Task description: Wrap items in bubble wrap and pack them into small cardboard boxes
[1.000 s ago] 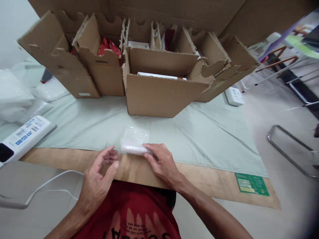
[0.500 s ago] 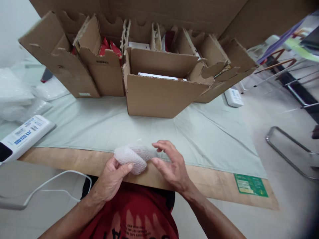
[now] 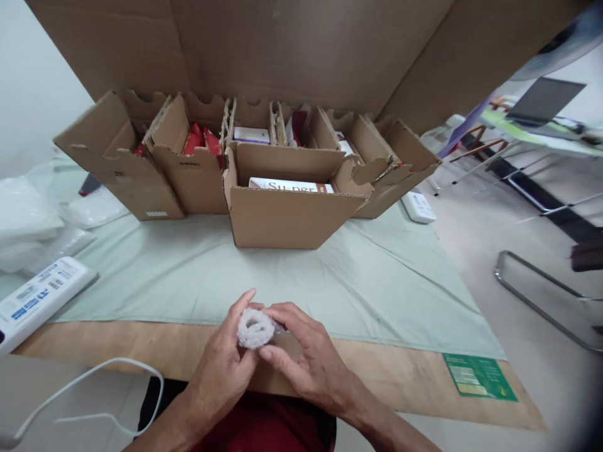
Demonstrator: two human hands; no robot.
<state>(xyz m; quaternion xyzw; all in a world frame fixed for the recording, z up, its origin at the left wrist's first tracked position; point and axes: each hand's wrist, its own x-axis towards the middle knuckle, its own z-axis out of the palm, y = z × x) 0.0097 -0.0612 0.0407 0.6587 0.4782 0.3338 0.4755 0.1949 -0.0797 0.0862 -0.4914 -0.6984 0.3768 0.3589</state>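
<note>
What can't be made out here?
Head view:
Anything inside the roll of clear bubble wrap: the wrap, the left hand and the right hand cover it.
The white printed box in the front brown cardboard carton: the carton wall hides its lower part.
The long white labelled device: cut by the left edge, print too small.
The green sticker: text too small.

White bubble wrap (image 3: 255, 328), pale green cloth (image 3: 188, 276), brown boxes (image 3: 287, 216).

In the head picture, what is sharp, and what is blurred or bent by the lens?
Head view: soft, even light, no glare; the bubble-wrap roll between left hand and right hand is fairly sharp; the right edge is blurred, its lower corner dark; the cardboard boxes splay outward, likely wide-lens distortion.
</note>
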